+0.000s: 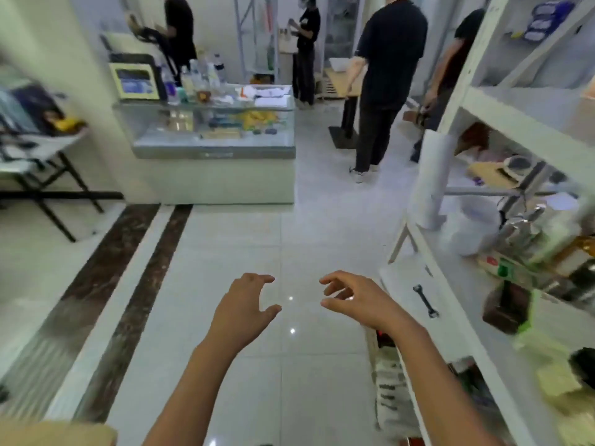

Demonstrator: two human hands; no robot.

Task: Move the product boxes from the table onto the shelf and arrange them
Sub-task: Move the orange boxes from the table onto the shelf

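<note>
My left hand and my right hand hang in front of me over the white tiled floor, fingers loosely curled and holding nothing. The white metal shelf runs along the right side, close to my right hand. Its lower levels carry packaged goods: a dark brown box, yellow-green boxes and a red and green carton. A folding table stands at the far left with blurred items on it. The view is motion-blurred.
A glass display counter with bottles on top stands ahead at centre. Several people in dark clothes stand behind it and in the aisle. A black wrench lies on the shelf's low ledge. Dark marble strips cross the floor at left.
</note>
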